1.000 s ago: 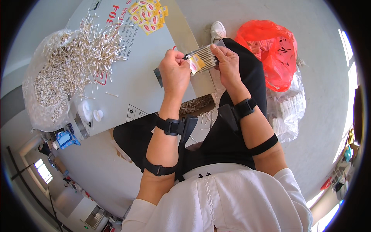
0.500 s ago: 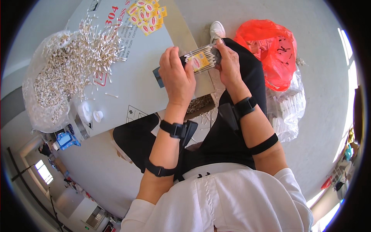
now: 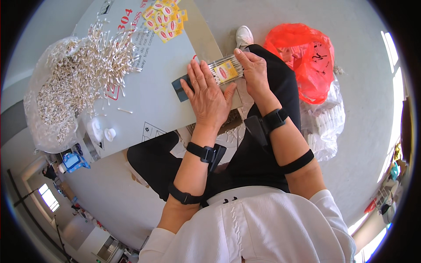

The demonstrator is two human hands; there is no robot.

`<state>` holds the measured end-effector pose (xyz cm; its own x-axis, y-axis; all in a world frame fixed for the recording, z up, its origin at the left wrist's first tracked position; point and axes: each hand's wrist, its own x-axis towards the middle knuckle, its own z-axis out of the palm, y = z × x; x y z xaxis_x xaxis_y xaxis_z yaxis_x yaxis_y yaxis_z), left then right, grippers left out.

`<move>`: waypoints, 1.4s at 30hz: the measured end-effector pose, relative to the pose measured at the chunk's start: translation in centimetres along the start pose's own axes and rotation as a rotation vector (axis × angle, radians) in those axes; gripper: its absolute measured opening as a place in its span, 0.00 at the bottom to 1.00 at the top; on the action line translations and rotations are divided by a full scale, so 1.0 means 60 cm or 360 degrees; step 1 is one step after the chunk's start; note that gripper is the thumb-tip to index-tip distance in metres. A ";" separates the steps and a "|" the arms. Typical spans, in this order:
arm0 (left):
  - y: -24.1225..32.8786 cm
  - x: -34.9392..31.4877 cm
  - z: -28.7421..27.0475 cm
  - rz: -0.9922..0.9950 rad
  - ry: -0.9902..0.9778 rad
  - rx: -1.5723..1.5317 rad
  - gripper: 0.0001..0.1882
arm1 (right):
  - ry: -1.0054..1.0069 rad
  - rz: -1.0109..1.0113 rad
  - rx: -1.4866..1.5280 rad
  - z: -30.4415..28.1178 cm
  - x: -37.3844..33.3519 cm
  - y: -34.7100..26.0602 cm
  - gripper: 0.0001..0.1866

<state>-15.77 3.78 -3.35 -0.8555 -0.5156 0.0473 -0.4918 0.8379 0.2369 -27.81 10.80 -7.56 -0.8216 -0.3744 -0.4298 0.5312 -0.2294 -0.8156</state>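
A clear pack of cotton swabs (image 3: 226,71) with a yellow and white card inside lies at the right edge of the table. My right hand (image 3: 255,74) grips its right end, thumb on top. Flat over the pack's left end rests my left hand (image 3: 206,94), fingers stretched out, covering that end. From under the left fingers a dark flat piece (image 3: 179,90) sticks out on the tabletop; the rest of it is hidden. Farther left, a large heap of loose cotton swabs (image 3: 94,65) spills from a clear plastic bag (image 3: 35,98).
Several yellow and white cards (image 3: 165,19) lie at the table's far side. Two small white pieces (image 3: 109,133) sit near its front left. An open box of swabs (image 3: 232,122) stands below the edge. On the floor at right are a red bag (image 3: 322,83) and a clear bag (image 3: 326,131).
The pack has come down onto the table edge. My left hand has let go of its end and flattened over it, while my right hand keeps its grip.
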 end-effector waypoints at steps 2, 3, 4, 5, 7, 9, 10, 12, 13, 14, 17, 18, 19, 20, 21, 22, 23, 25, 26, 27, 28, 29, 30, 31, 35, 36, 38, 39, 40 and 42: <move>0.001 0.002 -0.003 0.0026 -0.0046 0.0017 0.49 | -0.0004 -0.0021 -0.0013 0.000 -0.001 -0.002 0.14; 0.003 0.001 -0.005 0.0014 -0.0018 -0.0034 0.49 | 0.0018 0.0009 -0.0008 -0.002 -0.003 -0.003 0.13; 0.004 0.002 -0.007 0.0003 0.0012 -0.0083 0.50 | 0.0038 0.0037 -0.0001 -0.001 -0.006 -0.006 0.12; 0.004 0.001 -0.012 0.0006 0.0015 -0.0083 0.50 | 0.0038 0.0033 0.0000 -0.003 -0.008 -0.012 0.12; 0.003 -0.003 -0.021 0.0176 0.0027 -0.0048 0.48 | -0.0042 0.0200 -0.0112 -0.009 -0.016 -0.024 0.11; 0.004 -0.005 -0.017 0.0223 -0.0046 -0.0040 0.47 | -0.0065 0.0178 -0.0084 -0.003 -0.027 -0.026 0.10; 0.006 -0.004 -0.015 0.0275 -0.0120 -0.0037 0.47 | -0.0081 0.0153 -0.0059 -0.003 -0.030 -0.028 0.10; 0.003 -0.001 -0.015 0.0289 -0.0128 -0.0040 0.46 | -0.0093 0.0144 -0.0104 -0.011 -0.029 -0.023 0.10; -0.001 0.001 -0.017 0.0299 -0.0136 -0.0035 0.45 | -0.0110 0.0139 -0.0144 -0.009 -0.028 -0.026 0.11; -0.003 0.002 -0.018 0.0299 -0.0132 -0.0035 0.45 | -0.0112 0.0136 -0.0144 -0.007 -0.029 -0.028 0.11; -0.004 0.002 -0.021 0.0310 -0.0158 -0.0082 0.45 | 0.0067 0.0370 0.0086 -0.010 -0.024 -0.029 0.12; -0.005 0.004 -0.022 0.0330 -0.0144 -0.0081 0.45 | -0.0054 0.0282 0.0062 -0.017 -0.012 -0.018 0.12; -0.005 0.004 -0.022 0.0348 -0.0136 -0.0080 0.45 | -0.0172 0.0199 0.0038 -0.020 -0.007 -0.011 0.13; -0.004 0.004 -0.021 0.0353 -0.0138 -0.0086 0.45 | -0.0165 0.0197 0.0037 -0.024 -0.002 -0.005 0.13; -0.001 0.006 -0.020 0.0365 -0.0133 -0.0097 0.45 | -0.0128 0.0116 -0.0005 -0.029 0.002 0.001 0.14; -0.002 0.006 -0.020 0.0370 -0.0128 -0.0100 0.45 | -0.0100 0.0040 -0.0043 -0.027 0.004 0.005 0.15; -0.008 0.005 -0.021 0.0359 -0.0125 -0.0092 0.45 | -0.0112 0.0045 -0.0040 -0.012 -0.007 -0.010 0.15; -0.011 0.003 -0.022 0.0337 -0.0153 -0.0075 0.46 | 0.0073 0.0357 0.0137 0.003 -0.035 -0.044 0.13; -0.011 0.003 -0.022 0.0338 -0.0149 -0.0076 0.46 | 0.0072 0.0352 0.0136 -0.003 -0.039 -0.042 0.13; -0.011 0.003 -0.022 0.0347 -0.0139 -0.0076 0.46 | 0.0099 0.0419 0.0258 -0.013 -0.040 -0.038 0.13; -0.010 0.004 -0.020 0.0358 -0.0132 -0.0082 0.46 | 0.0133 0.0484 0.0378 -0.019 -0.043 -0.038 0.12; -0.010 0.003 -0.018 0.0360 -0.0130 -0.0087 0.46 | 0.0137 0.0480 0.0375 -0.020 -0.045 -0.037 0.12; -0.011 0.003 -0.017 0.0353 -0.0128 -0.0085 0.47 | 0.0106 0.0530 0.0470 -0.021 -0.047 -0.035 0.12; -0.010 0.002 -0.018 0.0347 -0.0125 -0.0079 0.47 | 0.0073 0.0579 0.0569 -0.020 -0.049 -0.034 0.12; -0.010 0.003 -0.017 0.0364 -0.0110 -0.0108 0.47 | 0.0021 0.0493 0.0526 -0.025 -0.043 -0.020 0.11; -0.010 0.003 -0.016 0.0367 -0.0113 -0.0114 0.47 | 0.0034 0.0445 0.0420 -0.026 -0.043 -0.018 0.11; -0.011 0.003 -0.017 0.0365 -0.0114 -0.0118 0.47 | 0.0040 0.0399 0.0313 -0.026 -0.044 -0.016 0.11; -0.011 0.002 -0.017 0.0365 -0.0121 -0.0106 0.47 | 0.0028 0.0418 0.0276 -0.027 -0.045 -0.016 0.10; -0.011 0.003 -0.019 0.0366 -0.0127 -0.0094 0.47 | 0.0016 0.0435 0.0239 -0.025 -0.046 -0.019 0.09; -0.012 0.005 -0.021 0.0376 -0.0133 -0.0076 0.46 | -0.0005 0.0353 0.0136 -0.016 -0.042 -0.025 0.08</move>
<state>-15.47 2.80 -2.25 -0.9571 -0.2884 0.0268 -0.2704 0.9227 0.2747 -26.74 12.94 -5.62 -0.6823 -0.4268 -0.5935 0.7143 -0.2165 -0.6655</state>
